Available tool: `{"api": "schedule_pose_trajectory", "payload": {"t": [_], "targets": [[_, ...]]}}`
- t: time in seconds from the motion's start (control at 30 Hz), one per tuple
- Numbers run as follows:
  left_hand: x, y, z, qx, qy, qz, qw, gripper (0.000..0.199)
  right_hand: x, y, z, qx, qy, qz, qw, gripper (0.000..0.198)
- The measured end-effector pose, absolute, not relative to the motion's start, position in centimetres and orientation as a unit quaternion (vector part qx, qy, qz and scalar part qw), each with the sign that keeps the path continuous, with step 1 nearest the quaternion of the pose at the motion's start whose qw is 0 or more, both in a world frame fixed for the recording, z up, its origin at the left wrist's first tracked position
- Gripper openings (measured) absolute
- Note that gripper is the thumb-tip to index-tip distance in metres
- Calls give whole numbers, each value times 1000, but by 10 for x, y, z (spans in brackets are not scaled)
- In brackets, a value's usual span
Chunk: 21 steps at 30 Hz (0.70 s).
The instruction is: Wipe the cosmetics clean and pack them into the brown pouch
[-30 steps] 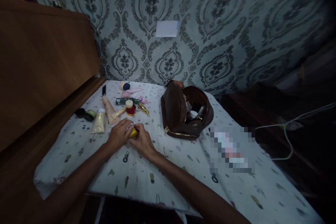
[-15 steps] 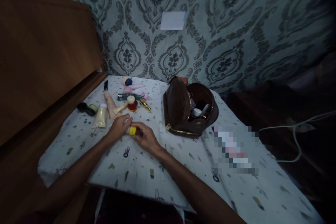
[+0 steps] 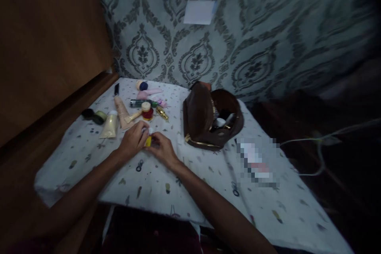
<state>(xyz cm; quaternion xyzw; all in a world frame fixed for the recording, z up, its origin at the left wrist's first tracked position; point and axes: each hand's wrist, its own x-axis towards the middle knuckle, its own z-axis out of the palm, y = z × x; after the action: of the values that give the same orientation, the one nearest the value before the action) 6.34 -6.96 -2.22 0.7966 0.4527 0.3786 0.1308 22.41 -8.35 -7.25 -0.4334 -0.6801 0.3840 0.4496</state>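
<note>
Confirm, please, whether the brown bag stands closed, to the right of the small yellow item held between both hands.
Not closed: the head view shows the brown bag open, to the right of the small yellow item held between the left hand and right hand.

My left forearm (image 3: 87, 182) and right forearm (image 3: 206, 196) are bare, long and slender, tapering to narrow wrists and bare, slim, jointed fingers (image 3: 142, 126). Over my lap lies dark maroon cloth (image 3: 151, 243), nearly black in the shade, bearing one tiny pinkish spot; its cut is too dim to tell.
</note>
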Motion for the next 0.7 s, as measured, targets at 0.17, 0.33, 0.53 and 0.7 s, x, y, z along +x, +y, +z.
{"api": "schedule_pose_trajectory", "payload": {"t": [0.17, 0.33, 0.53, 0.7], "targets": [[63, -56, -27, 813, 429, 353, 176, 26, 224, -85, -71, -437, -703, 358, 433, 28], [51, -37, -39, 759, 456, 330, 325, 40, 227, -91, -65, -407, -729, 340, 433, 29], [46, -35, -46, 708, 502, 340, 362, 51, 226, -92, -66, -400, -703, 384, 445, 34], [51, -43, -39, 643, 517, 367, 430, 61, 222, -87, -69, -403, -619, 472, 482, 44]]}}
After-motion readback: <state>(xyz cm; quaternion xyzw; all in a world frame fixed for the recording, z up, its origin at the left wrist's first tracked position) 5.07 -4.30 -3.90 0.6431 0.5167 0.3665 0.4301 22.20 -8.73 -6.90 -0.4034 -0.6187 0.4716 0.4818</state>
